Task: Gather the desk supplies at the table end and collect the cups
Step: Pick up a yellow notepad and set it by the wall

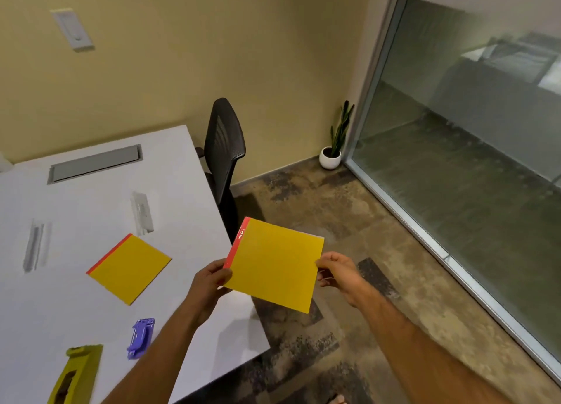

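We are in the gathering step, with one yellow pad (274, 265) lifted off the table (188, 209) and held in the air past its edge. Our left hand (209, 282) pinches the pad at its red-bound corner, thumb on top, and our right hand (337, 271) pinches the opposite edge, so both hands are clamped on the same pad.

A second yellow pad (129, 268) lies flat on the table to the left of our left hand and a little beyond it. Nearer to us than that hand, and to its left, sit a purple clip (141, 338) and, further left again, a yellow-green holder (76, 373). No cups show in this view.

We judge that the next move is to bring the held pad over and lay it on or beside the second one. That calls for squaring the red edges together, then letting go with one hand to reach for the clip. The held pad is thin and may flex if one hand releases early.
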Demonstrator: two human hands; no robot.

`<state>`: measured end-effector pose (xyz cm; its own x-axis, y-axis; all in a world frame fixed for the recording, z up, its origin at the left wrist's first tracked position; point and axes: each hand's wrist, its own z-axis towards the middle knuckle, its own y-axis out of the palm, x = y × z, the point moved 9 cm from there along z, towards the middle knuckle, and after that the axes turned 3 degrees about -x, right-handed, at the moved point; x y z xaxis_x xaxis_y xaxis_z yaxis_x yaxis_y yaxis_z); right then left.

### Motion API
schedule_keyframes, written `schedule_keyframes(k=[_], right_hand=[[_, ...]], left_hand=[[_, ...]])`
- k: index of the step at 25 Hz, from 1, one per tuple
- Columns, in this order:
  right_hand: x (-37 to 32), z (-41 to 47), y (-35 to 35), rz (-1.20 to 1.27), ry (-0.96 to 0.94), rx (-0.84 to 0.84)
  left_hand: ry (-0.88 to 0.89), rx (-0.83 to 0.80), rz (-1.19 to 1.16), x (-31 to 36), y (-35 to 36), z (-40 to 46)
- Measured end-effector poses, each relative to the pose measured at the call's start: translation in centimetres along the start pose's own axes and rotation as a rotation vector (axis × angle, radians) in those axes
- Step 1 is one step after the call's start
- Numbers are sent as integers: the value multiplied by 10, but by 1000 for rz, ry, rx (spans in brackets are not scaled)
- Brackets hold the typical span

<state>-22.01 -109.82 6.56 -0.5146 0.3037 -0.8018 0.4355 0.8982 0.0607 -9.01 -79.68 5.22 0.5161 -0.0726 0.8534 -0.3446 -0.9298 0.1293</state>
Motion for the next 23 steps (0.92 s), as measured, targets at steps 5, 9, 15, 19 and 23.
schedule_keyframes(k=[5,9,15,19,23], right_hand=[[-38,44,-29,-33,2,-87],[-82,92,-28,-49,-32,-163],[-160,183,-24,-90,-90,-198],[-224,249,-10,-93,-107,-222],[-280,315,21,-134,-114,-270]], left_hand=[[-11,128,-217,4,45,4],[19,185,-227,30,58,32],[55,220,-307,76,62,133],[85,219,-374,126,68,196],[105,307,-411,173,54,242]])
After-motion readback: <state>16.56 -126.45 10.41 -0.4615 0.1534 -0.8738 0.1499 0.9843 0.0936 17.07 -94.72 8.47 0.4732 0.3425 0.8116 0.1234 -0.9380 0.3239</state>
